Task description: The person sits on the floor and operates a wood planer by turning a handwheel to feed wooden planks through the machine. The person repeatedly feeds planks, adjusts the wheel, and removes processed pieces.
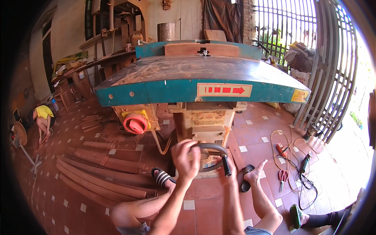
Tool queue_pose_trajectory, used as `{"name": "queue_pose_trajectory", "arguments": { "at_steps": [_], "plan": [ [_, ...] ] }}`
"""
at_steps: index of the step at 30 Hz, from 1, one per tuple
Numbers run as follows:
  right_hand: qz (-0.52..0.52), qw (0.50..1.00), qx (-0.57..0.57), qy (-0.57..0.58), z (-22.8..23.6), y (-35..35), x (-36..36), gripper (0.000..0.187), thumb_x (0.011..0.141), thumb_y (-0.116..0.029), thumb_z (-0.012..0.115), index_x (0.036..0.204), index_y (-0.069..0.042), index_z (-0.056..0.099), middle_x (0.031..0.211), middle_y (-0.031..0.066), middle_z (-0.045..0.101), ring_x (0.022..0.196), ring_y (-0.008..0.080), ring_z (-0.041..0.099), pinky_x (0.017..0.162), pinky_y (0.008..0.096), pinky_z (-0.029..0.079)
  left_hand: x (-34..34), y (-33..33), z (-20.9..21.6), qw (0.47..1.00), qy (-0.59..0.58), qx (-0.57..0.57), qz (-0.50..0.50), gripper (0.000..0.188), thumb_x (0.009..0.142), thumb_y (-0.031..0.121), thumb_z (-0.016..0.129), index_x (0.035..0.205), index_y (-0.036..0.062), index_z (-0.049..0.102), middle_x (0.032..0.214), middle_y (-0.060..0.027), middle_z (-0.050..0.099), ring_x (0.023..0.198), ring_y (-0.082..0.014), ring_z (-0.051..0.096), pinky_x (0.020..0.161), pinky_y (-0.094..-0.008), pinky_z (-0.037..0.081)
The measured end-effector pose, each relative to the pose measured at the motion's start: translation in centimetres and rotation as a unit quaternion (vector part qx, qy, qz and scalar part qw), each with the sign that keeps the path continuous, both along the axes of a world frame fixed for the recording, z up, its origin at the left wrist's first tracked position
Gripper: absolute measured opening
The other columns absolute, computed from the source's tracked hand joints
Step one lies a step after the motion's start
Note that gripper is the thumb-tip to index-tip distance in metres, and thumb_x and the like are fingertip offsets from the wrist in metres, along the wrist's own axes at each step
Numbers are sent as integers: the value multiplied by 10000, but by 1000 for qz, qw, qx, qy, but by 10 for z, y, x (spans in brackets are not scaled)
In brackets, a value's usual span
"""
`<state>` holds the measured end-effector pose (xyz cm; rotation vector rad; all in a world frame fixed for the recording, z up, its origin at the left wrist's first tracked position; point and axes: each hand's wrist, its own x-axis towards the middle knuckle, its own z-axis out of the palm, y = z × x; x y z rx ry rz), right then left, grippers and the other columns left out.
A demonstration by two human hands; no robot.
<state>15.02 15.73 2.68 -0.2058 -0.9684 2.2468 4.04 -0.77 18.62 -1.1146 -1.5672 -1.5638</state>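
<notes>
Head view puts us low in front of a teal woodworking machine [196,84], looking down past our bare knees. Our left hand [186,156] is closed over the near left rim of the black handwheel [213,148] under the machine's table, fingers wrapped around it. Our right hand [231,166] sits just beside the wheel's black crank grip [226,165] on the right; we cannot tell whether it is closed around the grip or only lying against it. A red rotary switch [135,123] is mounted left of the wheel. Curved timber pieces [102,172] lie on the tiled floor at left. Red-handled pliers [282,176] and cables lie on the right, near another person's green-sandalled foot [296,215].
</notes>
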Motion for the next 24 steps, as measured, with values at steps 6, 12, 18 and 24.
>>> {"name": "queue_pose_trajectory", "arguments": {
  "at_steps": [6,12,18,24],
  "plan": [
    [-19,783,581,-222,217,-42,-12,447,999,-386,588,1056,42,709,971,172,748,955,253,725,851,348,548,28,38,-144,434,-642,326,-541,613,968,650,474,1250,135,651,1217,-50,658,1078,-229,600,964,-413,497],
    [28,71,927,-368,210,-137,-103,279,913,-350,664,990,-111,788,945,85,763,1014,248,711,774,409,533,76,111,-133,308,-599,393,-626,475,995,601,459,1045,146,588,976,-53,582,959,-222,529,889,-482,444],
    [-101,186,949,-233,198,-127,-96,282,887,-393,679,846,-140,798,835,52,757,854,232,721,746,425,519,61,106,-144,342,-617,384,-595,507,1017,601,401,832,141,509,721,-18,486,696,-186,453,709,-408,421],
    [-265,527,766,-258,197,-63,-41,536,899,-562,667,706,-68,741,689,85,691,691,209,672,639,358,517,-19,20,-130,564,-591,241,-524,633,1038,602,343,619,136,430,466,16,390,432,-151,378,529,-335,398]
  ]
}}
